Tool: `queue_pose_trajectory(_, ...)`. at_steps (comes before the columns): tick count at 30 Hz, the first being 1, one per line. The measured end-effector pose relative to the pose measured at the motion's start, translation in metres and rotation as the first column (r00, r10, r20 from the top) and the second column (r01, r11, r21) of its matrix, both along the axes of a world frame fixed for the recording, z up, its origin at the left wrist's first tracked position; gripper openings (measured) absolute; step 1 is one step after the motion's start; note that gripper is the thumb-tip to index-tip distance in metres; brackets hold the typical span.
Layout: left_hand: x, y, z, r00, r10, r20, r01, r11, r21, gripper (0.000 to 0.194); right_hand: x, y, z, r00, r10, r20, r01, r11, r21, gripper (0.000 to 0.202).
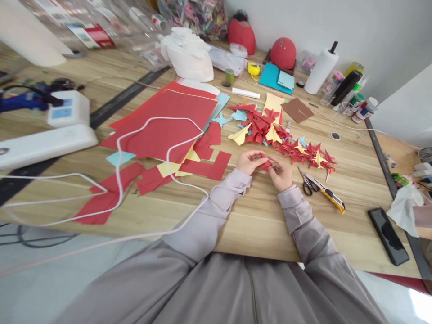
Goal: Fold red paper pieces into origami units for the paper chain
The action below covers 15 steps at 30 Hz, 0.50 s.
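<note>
Between both hands, just above the table, is a small folded piece of red paper (pixel 265 164). My left hand (pixel 250 162) pinches it from the left, and my right hand (pixel 281 173) grips it from the right with thumb and fingers. The fingers partly cover its shape. Right behind the hands lies a heap of folded paper stars and pointed shapes (pixel 259 128), mostly red with some yellow and light blue. To the left are cut strips of red paper (pixel 216 165). Dark-handled scissors (pixel 307 185) and a yellow utility knife (pixel 329 194) lie right of my right hand.
Large red sheets (pixel 162 123) lie to the left, with a white cable (pixel 168 157) looping over them and toward my left sleeve. A black phone (pixel 388 235) rests near the right edge. Tissues (pixel 189 56), a yellow tape measure (pixel 253 69) and several bottles (pixel 367 109) stand at the back.
</note>
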<state>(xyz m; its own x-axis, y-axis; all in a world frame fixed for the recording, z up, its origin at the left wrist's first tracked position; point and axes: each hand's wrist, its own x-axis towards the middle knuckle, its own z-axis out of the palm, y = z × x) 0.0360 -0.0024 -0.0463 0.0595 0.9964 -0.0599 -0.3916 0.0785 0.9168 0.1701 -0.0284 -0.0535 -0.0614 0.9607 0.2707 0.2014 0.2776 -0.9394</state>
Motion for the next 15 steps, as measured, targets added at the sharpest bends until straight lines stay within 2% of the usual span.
queue_pose_trajectory(3,-0.001,0.001,-0.001,1.0,0.008,0.011,-0.008,1.0,-0.004,0.039,-0.001,0.0,0.004,0.991,0.072,-0.11,-0.078,0.996,-0.051,0.039)
queue_pose_trajectory(5,-0.001,0.001,-0.001,1.0,0.014,-0.007,-0.014,1.0,0.006,0.037,-0.002,0.001,0.006,0.986,0.053,-0.158,-0.069,0.993,-0.095,0.033)
queue_pose_trajectory(7,-0.001,0.001,0.0,0.999,0.026,-0.035,-0.026,1.0,0.018,0.035,-0.002,0.002,0.008,0.99,0.034,-0.14,-0.053,0.99,-0.131,0.027)
queue_pose_trajectory(11,-0.001,0.0,0.003,0.997,0.033,-0.066,-0.032,0.999,0.017,0.036,-0.003,0.003,0.012,0.997,0.046,-0.057,-0.054,0.985,-0.162,0.029)
queue_pose_trajectory(15,-0.003,0.0,0.004,0.996,0.013,-0.084,-0.01,0.999,0.045,0.035,-0.002,0.003,0.015,0.995,0.057,-0.083,-0.07,0.983,-0.169,0.031)
